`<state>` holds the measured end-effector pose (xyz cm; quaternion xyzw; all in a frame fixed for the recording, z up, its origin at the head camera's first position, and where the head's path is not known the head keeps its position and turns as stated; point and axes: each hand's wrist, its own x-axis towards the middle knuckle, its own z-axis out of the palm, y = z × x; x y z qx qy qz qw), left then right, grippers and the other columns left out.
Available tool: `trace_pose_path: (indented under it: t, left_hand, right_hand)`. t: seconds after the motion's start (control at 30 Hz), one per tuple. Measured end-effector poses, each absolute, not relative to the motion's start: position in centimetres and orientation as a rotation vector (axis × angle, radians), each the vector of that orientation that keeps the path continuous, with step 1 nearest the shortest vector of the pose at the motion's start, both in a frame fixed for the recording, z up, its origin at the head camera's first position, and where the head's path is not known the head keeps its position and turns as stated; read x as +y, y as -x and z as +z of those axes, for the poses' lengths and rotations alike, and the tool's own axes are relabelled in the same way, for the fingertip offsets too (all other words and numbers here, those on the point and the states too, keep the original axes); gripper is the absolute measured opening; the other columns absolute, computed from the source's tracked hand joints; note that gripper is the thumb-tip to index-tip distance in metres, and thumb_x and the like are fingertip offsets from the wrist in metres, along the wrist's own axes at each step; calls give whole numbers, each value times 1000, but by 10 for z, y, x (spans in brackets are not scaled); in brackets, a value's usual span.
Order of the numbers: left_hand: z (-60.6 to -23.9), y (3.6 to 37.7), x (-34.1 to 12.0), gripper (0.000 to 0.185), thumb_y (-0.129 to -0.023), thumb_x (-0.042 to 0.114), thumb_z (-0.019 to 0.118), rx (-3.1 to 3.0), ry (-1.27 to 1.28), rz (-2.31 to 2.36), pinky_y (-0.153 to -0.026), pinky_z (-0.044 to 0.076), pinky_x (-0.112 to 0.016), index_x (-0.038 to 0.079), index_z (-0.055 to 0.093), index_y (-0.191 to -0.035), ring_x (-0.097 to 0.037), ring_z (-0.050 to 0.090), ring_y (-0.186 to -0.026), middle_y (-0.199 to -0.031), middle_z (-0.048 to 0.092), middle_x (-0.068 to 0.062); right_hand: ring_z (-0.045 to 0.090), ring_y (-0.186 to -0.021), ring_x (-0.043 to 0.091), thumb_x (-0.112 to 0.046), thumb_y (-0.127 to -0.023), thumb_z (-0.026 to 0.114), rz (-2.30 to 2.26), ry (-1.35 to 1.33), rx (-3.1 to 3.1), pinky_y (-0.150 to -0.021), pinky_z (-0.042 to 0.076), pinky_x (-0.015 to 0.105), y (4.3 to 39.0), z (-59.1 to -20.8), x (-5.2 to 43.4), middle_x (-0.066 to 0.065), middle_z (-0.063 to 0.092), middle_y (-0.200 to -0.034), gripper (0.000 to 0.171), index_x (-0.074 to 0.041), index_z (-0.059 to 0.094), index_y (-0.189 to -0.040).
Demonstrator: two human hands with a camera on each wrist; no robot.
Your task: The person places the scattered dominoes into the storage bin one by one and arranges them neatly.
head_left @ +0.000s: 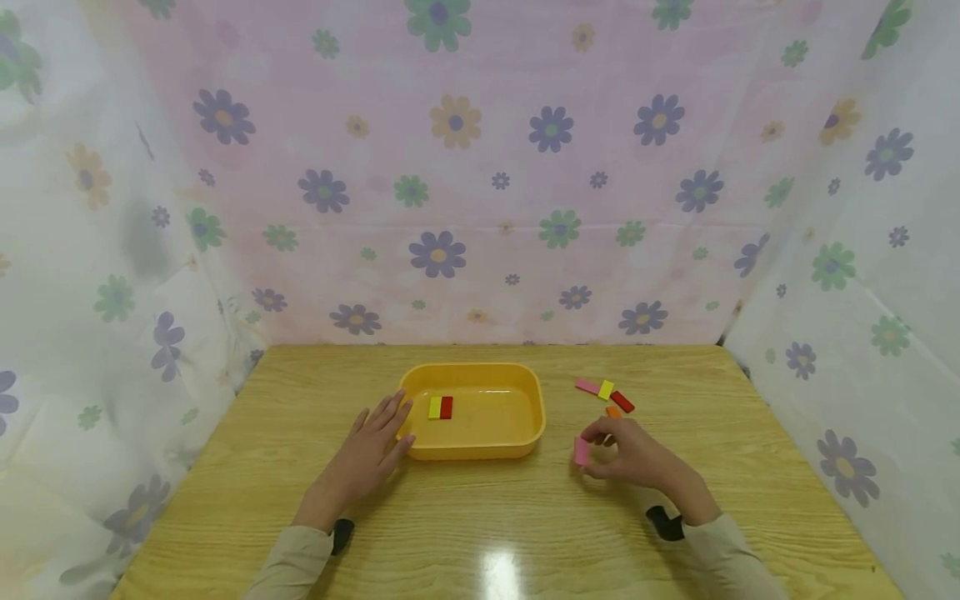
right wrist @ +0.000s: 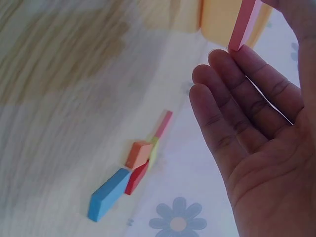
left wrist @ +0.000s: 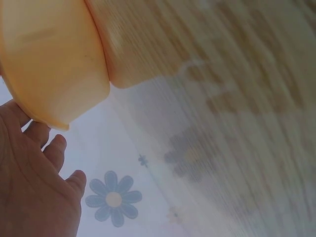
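Your right hand (head_left: 633, 454) pinches the pink block (head_left: 581, 451), upright, just right of the yellow tray (head_left: 525, 433). Tray lies left of it. Left hand (head_left: 371, 450) rests flat, fingers straight, touching the tray's left wall.

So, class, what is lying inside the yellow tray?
Inside the yellow tray lie two small blocks side by side and touching: a yellow block and a red block. The near wall hides a strip of the floor, so anything there cannot be seen.

One tray (head_left: 525, 433), eight blocks (head_left: 622, 402), two hands (head_left: 371, 450)
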<state>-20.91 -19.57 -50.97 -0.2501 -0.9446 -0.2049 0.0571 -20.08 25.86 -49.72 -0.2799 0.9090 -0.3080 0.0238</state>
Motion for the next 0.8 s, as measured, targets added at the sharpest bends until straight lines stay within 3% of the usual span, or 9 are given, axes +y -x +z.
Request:
trace_pose_path:
  t: [0.33,0.57,0.8]
  left_hand:
    - [-509,209,-195,63,-109,38,47,-2868,761,-601,-121,15,-67,3,31,-159,-39,22,-154,-169,19,-13]
    - [-506,209,-194,63,-109,39,44,-2871,762,-573,-122,16,-65,2,32,-159,-38,22,-155,-169,20,-13]
    - [-504,208,-194,63,-109,37,46,-2864,769,-570,-121,16,-66,0,32,-158,-41,23,-153,-168,22,-16]
  right_hand:
    - [64,-96,20,-31,-86,84,-986,874,2805,-85,57,35,196,-484,243,-6,70,-107,34,-13,71,-112]
    - [65,-98,27,-35,-86,83,-988,869,2811,-87,57,45,190,-471,231,-6,69,-108,37,-14,70,-113]
    - [63,-97,13,-32,-86,84,-950,1002,2839,-87,57,38,187,-447,212,-8,69,-108,34,-16,71,-113]
